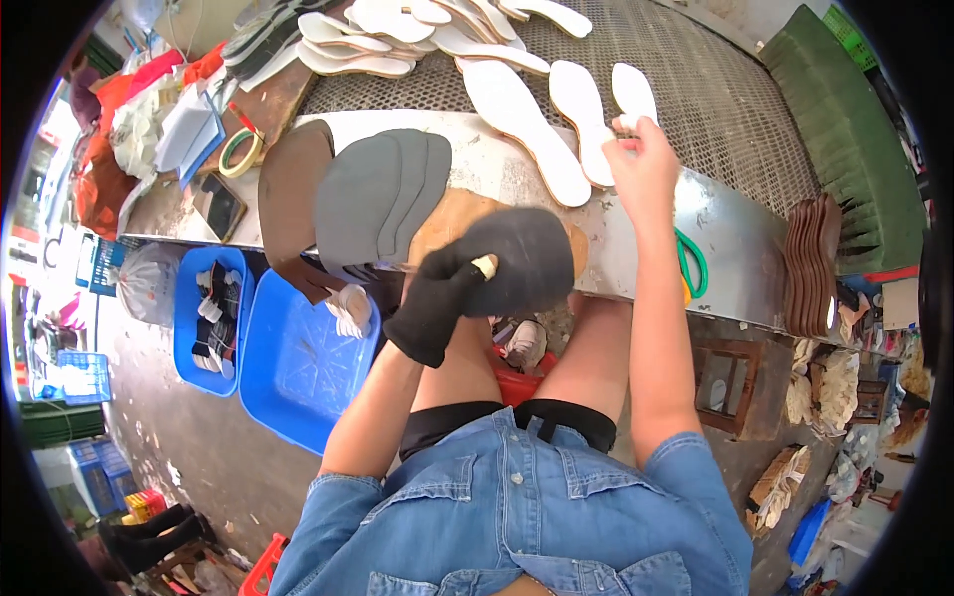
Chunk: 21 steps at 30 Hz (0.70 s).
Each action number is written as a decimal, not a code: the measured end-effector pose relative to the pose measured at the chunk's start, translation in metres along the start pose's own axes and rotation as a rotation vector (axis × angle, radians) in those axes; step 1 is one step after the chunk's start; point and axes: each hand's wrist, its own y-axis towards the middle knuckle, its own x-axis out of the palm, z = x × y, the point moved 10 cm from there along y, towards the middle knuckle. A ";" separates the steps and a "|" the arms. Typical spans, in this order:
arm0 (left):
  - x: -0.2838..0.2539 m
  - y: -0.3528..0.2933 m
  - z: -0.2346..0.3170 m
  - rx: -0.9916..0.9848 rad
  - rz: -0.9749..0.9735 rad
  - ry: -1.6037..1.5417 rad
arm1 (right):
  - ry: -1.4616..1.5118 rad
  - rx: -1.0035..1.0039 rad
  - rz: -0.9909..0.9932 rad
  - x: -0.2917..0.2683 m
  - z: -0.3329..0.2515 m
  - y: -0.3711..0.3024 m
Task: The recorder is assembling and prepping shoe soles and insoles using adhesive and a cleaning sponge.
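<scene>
At far left, clear bags and red cloth blur together toward the dark rim of the view, too bent to sort out. A roll of tape [240,154] lies near a flat dark device [221,207] at the edge of the table [730,233]. Below, a small blue tub [185,328] holds black-and-white items hard to make out, just beside a larger blue tub [308,368]. A brown sheet [288,189] runs partly under a fanned stack of grey pieces [360,199].

The left hand [437,288], in a black glove with the thumb tip showing, reaches up and inward, its grip closed on a dark rounded piece [527,253]; the fingers beneath it are hidden. That piece is held over the table's near edge and covers part of a tan sheet [452,221].

Farther right, the bare right hand [644,164] stretches forward, forearm nearly straight, fingers curled at the near end of a short white insole [634,87]. The hand hides that end, so whether its grip pinches the insole I cannot tell. Green handles [693,263] show partly behind the forearm.
</scene>
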 end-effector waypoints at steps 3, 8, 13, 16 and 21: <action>0.025 0.006 -0.009 -0.135 -0.171 0.120 | -0.504 0.004 0.008 0.043 0.022 0.023; 0.064 0.055 0.003 0.010 -0.341 0.326 | -0.480 0.320 -0.384 0.083 0.067 0.033; 0.042 0.093 -0.028 -0.066 -0.327 0.569 | -0.090 0.266 -0.120 0.045 0.064 0.030; 0.037 0.095 -0.024 -0.071 -0.262 0.524 | 0.071 0.318 -0.110 0.040 0.081 0.032; 0.035 0.087 -0.013 -0.127 -0.166 0.319 | 0.333 0.322 -0.205 0.044 0.098 0.027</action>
